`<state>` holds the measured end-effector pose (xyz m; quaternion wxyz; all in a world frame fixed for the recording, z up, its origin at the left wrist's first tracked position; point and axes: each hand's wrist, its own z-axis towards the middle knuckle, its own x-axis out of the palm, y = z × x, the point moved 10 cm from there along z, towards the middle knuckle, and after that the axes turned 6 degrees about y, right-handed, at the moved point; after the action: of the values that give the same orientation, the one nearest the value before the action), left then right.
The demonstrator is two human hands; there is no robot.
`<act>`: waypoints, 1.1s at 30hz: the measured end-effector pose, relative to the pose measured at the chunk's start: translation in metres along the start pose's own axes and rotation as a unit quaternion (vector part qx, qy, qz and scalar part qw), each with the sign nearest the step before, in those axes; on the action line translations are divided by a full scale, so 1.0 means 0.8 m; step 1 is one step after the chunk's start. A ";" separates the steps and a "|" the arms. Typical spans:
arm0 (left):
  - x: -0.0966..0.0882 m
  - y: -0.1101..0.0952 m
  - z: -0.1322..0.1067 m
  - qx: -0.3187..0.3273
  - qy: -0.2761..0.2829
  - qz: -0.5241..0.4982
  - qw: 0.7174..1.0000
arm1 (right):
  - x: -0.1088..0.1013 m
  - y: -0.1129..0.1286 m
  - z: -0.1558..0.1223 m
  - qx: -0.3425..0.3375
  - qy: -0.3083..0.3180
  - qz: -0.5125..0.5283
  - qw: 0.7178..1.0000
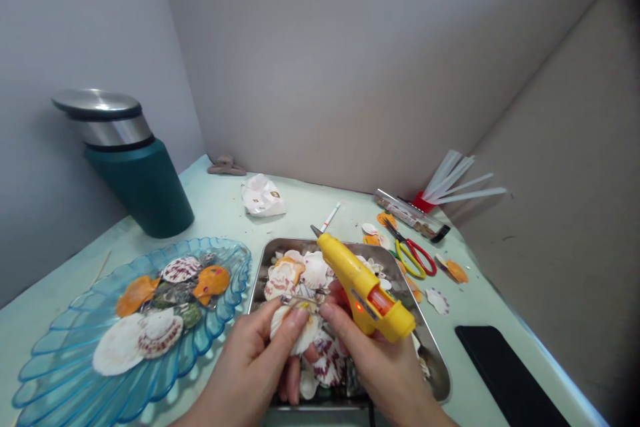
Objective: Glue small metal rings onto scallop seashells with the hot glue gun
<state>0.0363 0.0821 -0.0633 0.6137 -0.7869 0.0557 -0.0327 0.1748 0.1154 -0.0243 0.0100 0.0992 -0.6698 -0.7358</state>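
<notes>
Over the metal tray, my left hand is closed on a pale scallop shell, with the thumb resting across its face. A thin metallic strip, too small to name surely, lies along the shell's upper edge. My right hand is wrapped round a yellow hot glue gun. Its dark nozzle points up and left, and a small red light glows on its side. The right thumb tip and fingers meet at the strip's right end. The glue gun's trigger is hidden by the hand.
The metal tray holds many shells. A blue scalloped dish with several shells stands left, before a green bottle. Toward the right lie scissors, pliers, glue sticks and a black phone-like slab. Crumpled white packaging sits behind.
</notes>
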 end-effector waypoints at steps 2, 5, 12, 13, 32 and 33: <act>-0.001 0.002 0.000 -0.004 -0.005 0.003 1.000 | 0.001 0.000 -0.001 0.000 0.001 0.001 1.000; -0.003 0.004 0.000 -0.008 -0.013 0.004 1.000 | 0.000 0.001 -0.001 -0.001 -0.002 0.003 1.000; -0.008 0.005 -0.002 -0.009 -0.030 0.006 0.999 | 0.005 -0.011 0.003 0.039 0.021 0.008 0.999; -0.009 0.006 -0.002 -0.012 -0.032 0.000 0.999 | 0.004 -0.012 0.005 0.045 0.026 0.008 0.999; -0.018 0.008 -0.005 0.022 -0.062 -0.038 0.997 | 0.010 0.007 0.010 -0.017 0.226 -0.514 0.827; -0.018 0.007 -0.005 0.025 -0.059 -0.031 0.997 | 0.006 0.009 0.011 -0.021 0.229 -0.509 0.830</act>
<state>0.0214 0.0786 -0.0672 0.6339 -0.7734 -0.0061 -0.0069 0.1678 0.1224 -0.0171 -0.2108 0.5911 -0.4876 -0.6070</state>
